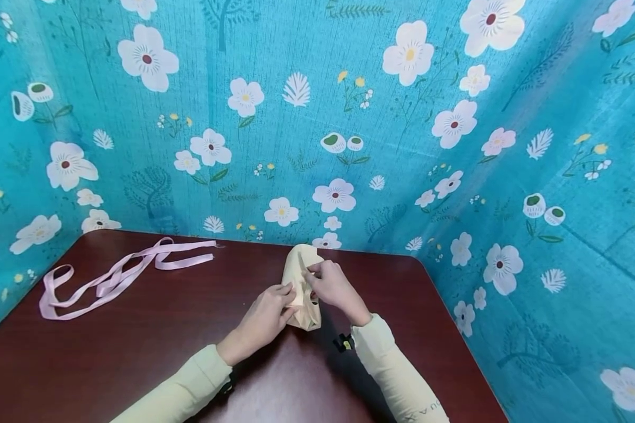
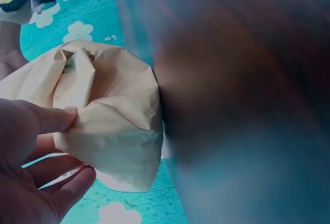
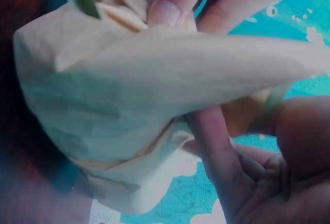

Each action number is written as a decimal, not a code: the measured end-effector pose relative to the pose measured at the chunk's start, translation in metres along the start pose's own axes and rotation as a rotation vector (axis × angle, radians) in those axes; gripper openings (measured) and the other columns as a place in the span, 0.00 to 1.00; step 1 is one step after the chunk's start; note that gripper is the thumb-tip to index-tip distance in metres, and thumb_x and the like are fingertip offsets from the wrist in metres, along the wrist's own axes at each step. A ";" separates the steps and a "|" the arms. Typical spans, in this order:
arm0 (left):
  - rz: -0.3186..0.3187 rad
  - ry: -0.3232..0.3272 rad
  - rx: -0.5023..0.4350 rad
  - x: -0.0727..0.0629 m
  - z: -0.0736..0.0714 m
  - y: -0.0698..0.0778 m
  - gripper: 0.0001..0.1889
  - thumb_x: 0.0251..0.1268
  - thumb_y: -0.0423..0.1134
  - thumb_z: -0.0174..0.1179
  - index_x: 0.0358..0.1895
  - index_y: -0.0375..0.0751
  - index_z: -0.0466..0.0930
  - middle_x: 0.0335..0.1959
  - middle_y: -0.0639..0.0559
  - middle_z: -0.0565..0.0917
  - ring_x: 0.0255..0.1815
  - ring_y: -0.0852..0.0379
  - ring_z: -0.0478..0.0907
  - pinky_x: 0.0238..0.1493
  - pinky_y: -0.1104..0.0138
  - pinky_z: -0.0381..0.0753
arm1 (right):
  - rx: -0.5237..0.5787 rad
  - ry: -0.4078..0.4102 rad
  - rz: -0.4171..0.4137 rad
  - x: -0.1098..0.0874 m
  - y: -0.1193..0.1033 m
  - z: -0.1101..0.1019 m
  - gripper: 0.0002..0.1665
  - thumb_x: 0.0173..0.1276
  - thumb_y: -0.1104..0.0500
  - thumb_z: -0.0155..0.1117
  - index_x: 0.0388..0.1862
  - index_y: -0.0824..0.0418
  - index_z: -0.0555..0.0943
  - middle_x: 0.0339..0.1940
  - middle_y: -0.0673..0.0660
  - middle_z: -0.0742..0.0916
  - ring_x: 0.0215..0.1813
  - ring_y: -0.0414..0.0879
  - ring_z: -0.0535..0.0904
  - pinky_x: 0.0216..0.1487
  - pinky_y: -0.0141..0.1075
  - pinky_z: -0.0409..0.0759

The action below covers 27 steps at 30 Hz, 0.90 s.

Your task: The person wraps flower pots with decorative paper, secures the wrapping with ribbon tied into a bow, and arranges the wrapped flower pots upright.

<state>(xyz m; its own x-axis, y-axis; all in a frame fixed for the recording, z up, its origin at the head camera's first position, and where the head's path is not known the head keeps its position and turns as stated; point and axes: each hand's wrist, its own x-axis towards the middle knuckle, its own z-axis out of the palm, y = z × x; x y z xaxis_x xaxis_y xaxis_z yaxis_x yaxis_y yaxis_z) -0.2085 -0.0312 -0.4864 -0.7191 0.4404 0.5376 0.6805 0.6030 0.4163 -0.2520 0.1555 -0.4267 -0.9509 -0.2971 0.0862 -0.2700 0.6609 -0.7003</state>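
A cream paper bundle [image 1: 299, 265], folded and creased, stands between my two hands near the far edge of the table. My left hand [image 1: 264, 315] pinches its lower left side; in the left wrist view the thumb lies over a fold in the paper [image 2: 121, 123]. My right hand [image 1: 332, 285] grips the right side of the paper, fingers curled at a loose flap. In the right wrist view, fingers of the right hand [image 3: 242, 175] reach under that flap. A small green patch [image 3: 85, 3] shows at the folded end; the inside is mostly hidden by paper.
A loose pink ribbon [image 1: 115, 277] lies in loops on the left of the dark red-brown table [image 1: 137, 346]. Blue flowered cloth [image 1: 275, 158] hangs behind the table and along its sides. A black wrist camera [image 1: 343, 342] sits at the right cuff.
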 end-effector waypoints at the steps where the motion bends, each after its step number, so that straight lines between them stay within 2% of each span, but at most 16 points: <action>1: -0.004 0.012 -0.013 0.000 0.000 -0.001 0.19 0.58 0.33 0.74 0.53 0.30 0.87 0.58 0.33 0.83 0.59 0.42 0.81 0.56 0.54 0.83 | 0.010 -0.008 0.000 -0.001 0.000 -0.001 0.20 0.79 0.57 0.57 0.28 0.63 0.86 0.12 0.56 0.80 0.18 0.43 0.83 0.23 0.36 0.81; 3: -0.012 0.035 -0.051 0.000 0.001 -0.002 0.19 0.57 0.32 0.75 0.52 0.30 0.87 0.57 0.34 0.84 0.58 0.42 0.82 0.56 0.54 0.83 | 0.050 -0.035 0.011 -0.004 0.001 -0.003 0.25 0.81 0.53 0.54 0.28 0.67 0.85 0.15 0.58 0.82 0.20 0.44 0.84 0.27 0.39 0.84; 5: -0.020 0.048 -0.085 0.000 0.002 -0.003 0.20 0.55 0.32 0.76 0.52 0.30 0.87 0.56 0.35 0.85 0.58 0.42 0.83 0.55 0.55 0.83 | 0.110 -0.074 0.034 -0.007 0.003 -0.006 0.25 0.82 0.53 0.49 0.37 0.71 0.86 0.19 0.59 0.85 0.23 0.46 0.85 0.32 0.42 0.86; 7: -0.029 0.059 -0.117 0.000 0.003 -0.004 0.20 0.53 0.32 0.77 0.51 0.30 0.87 0.54 0.36 0.86 0.56 0.42 0.83 0.55 0.55 0.83 | 0.152 -0.129 0.049 -0.010 0.005 -0.009 0.23 0.82 0.58 0.45 0.48 0.74 0.84 0.25 0.60 0.86 0.27 0.46 0.86 0.38 0.46 0.88; 10: -0.047 0.091 -0.158 0.001 0.003 -0.005 0.21 0.49 0.31 0.79 0.49 0.31 0.88 0.52 0.37 0.87 0.54 0.43 0.85 0.53 0.54 0.84 | 0.155 -0.219 0.011 -0.012 0.009 -0.015 0.23 0.78 0.68 0.45 0.67 0.74 0.75 0.33 0.60 0.86 0.35 0.45 0.85 0.44 0.48 0.87; 13: -0.059 0.119 -0.183 0.004 0.003 -0.005 0.21 0.47 0.31 0.80 0.48 0.31 0.89 0.51 0.38 0.88 0.53 0.43 0.85 0.53 0.53 0.84 | 0.078 -0.276 -0.086 -0.013 0.014 -0.021 0.27 0.72 0.74 0.52 0.70 0.72 0.72 0.39 0.59 0.86 0.40 0.44 0.83 0.46 0.43 0.86; 18: -0.068 0.126 -0.183 0.006 0.004 -0.007 0.22 0.48 0.32 0.80 0.49 0.32 0.88 0.52 0.38 0.88 0.53 0.43 0.85 0.54 0.53 0.83 | -0.011 -0.319 -0.223 -0.013 0.021 -0.024 0.33 0.68 0.74 0.60 0.72 0.70 0.71 0.42 0.55 0.86 0.42 0.44 0.80 0.43 0.34 0.81; 23: -0.090 0.120 -0.196 0.002 0.006 -0.007 0.21 0.49 0.33 0.80 0.49 0.33 0.89 0.52 0.39 0.87 0.54 0.43 0.85 0.54 0.52 0.83 | 0.014 -0.367 -0.247 -0.016 0.027 -0.022 0.36 0.67 0.72 0.63 0.74 0.67 0.69 0.45 0.53 0.84 0.45 0.44 0.81 0.49 0.36 0.82; 27: -0.095 0.109 -0.203 0.001 0.005 -0.006 0.20 0.50 0.33 0.79 0.49 0.34 0.89 0.53 0.38 0.87 0.55 0.43 0.84 0.55 0.52 0.83 | 0.049 -0.353 -0.258 -0.017 0.031 -0.020 0.36 0.66 0.71 0.64 0.73 0.68 0.69 0.44 0.54 0.83 0.44 0.43 0.80 0.49 0.35 0.82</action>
<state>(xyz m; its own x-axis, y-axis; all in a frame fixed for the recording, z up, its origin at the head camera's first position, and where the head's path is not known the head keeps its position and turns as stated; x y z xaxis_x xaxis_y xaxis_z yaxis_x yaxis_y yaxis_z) -0.2142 -0.0310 -0.4925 -0.7691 0.3072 0.5605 0.6331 0.4872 0.6016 -0.2471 0.1948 -0.4356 -0.7408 -0.6714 0.0215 -0.4765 0.5027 -0.7213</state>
